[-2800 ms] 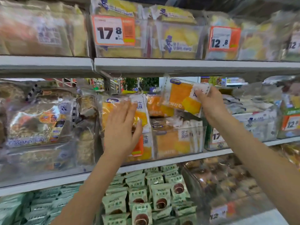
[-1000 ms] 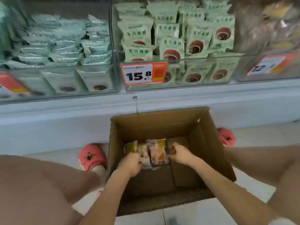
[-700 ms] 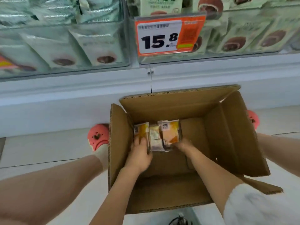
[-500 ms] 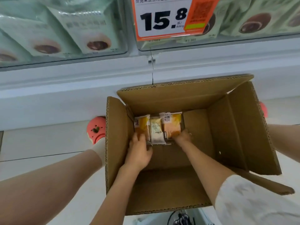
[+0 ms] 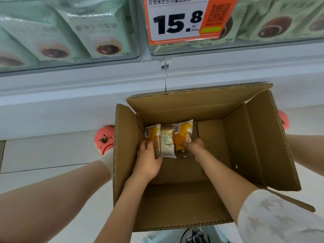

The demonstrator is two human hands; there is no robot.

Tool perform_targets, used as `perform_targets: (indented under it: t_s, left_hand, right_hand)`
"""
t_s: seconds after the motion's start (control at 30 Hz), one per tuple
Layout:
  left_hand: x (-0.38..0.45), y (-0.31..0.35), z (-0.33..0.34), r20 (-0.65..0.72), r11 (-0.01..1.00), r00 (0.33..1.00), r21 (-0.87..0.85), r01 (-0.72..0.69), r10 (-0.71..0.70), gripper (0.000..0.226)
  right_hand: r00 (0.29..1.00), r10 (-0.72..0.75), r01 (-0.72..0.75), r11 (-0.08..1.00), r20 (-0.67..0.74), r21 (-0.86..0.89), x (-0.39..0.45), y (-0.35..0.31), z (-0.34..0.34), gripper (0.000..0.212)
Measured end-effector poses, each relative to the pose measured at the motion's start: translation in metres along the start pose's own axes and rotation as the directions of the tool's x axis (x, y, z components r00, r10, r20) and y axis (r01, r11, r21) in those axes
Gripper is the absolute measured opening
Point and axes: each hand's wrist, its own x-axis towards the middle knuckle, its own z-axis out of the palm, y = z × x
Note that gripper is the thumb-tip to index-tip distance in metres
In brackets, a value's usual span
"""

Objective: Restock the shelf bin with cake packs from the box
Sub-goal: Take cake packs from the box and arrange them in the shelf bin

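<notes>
Fingers of the left hand are curling round the near end of the left pack, thumb lying against its inner edge, so this hand is grasping that pack. Fingers of the right hand are curling over the lower part of the right pack, grasping it from above; the fingertips are pressing into the wrapper.

Three cake packs are sitting inside the box, in its far left corner, side by side and touching. Left and right packs are showing orange and white print. The middle pack is paler, cream with a greenish mark, and neither hand is closing on it; the left thumb is lying just beside its edge. All three are standing on edge or leaning against the far wall; I cannot tell which.

The box is sitting open on the floor, flaps standing up, directly below the shelf. Both forearms are reaching down into it from the near side.

Above the shelf edge, clear bins are holding pale green packs with a round brown cake printed on each. An orange and white price tag reading 15.8 is hanging on the front of the right bin.

A pink shoe is showing left of the box, another at its right edge. A white sleeve is covering the right upper arm.
</notes>
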Motion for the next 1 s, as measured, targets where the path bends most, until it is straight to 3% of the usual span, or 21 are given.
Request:
perform_targets:
  t_s: [0.13, 0.23, 0.3, 0.37, 0.47, 0.57, 0.67, 0.8, 0.9, 1.0]
  left_hand:
    - [-0.003, 0.006, -0.002, 0.003, 0.998, 1.0, -0.06, 0.005, -0.005, 0.052]
    - [-0.008, 0.019, -0.004, 0.085, 0.958, 0.996, -0.281, 0.062, -0.04, 0.055]
    - [-0.015, 0.03, -0.006, 0.25, 0.866, 0.967, -0.471, 0.17, -0.054, 0.067]
    - [-0.023, 0.041, -0.005, 0.377, 0.746, 0.925, -0.63, 0.216, 0.051, 0.07]
    - [-0.031, 0.054, -0.002, 0.198, 0.547, 0.97, -0.832, 0.09, 0.141, 0.053]
    - [-0.038, 0.063, -0.017, 0.087, 0.387, 0.98, -0.922, 0.012, 0.177, 0.029]
    - [-0.043, 0.068, -0.035, 0.088, 0.393, 0.96, -0.919, -0.026, 0.268, 0.023]
    - [-0.06, 0.088, -0.039, 0.081, 0.336, 0.931, -0.941, -0.046, 0.355, 0.036]
    - [-0.071, 0.103, -0.03, -0.046, 0.381, 0.971, -0.915, -0.135, 0.234, 0.039]
    - [-0.079, 0.109, -0.025, -0.258, 0.466, 0.963, -0.844, -0.266, 0.083, 0.047]
  right_hand:
    - [0.998, 0.063, -0.065, 0.995, 0.031, 0.073, -0.028, -0.007, -0.021, 0.041]
    - [0.981, 0.025, -0.095, 0.927, 0.193, 0.364, -0.063, -0.008, -0.052, 0.041]
    - [0.928, -0.108, -0.107, 0.841, 0.358, 0.53, -0.09, -0.006, -0.068, 0.043]
    - [0.861, -0.261, -0.053, 0.807, 0.436, 0.588, -0.111, -0.006, -0.075, 0.053]
    - [0.784, -0.424, 0.093, 0.802, 0.453, 0.59, -0.133, -0.013, -0.079, 0.049]
    - [0.8, -0.479, 0.208, 0.786, 0.36, 0.583, -0.141, -0.022, -0.094, 0.043]
    - [0.81, -0.562, 0.316, 0.66, 0.169, 0.681, -0.145, -0.03, -0.123, 0.041]
    - [0.754, -0.657, 0.607, 0.693, -0.007, 0.389, -0.163, -0.038, -0.132, 0.024]
    - [0.69, -0.679, 0.724, 0.635, -0.252, 0.271, -0.169, -0.04, -0.123, 0.018]
    - [0.6, -0.706, 0.787, 0.606, -0.375, 0.119, -0.175, -0.042, -0.12, 0.017]
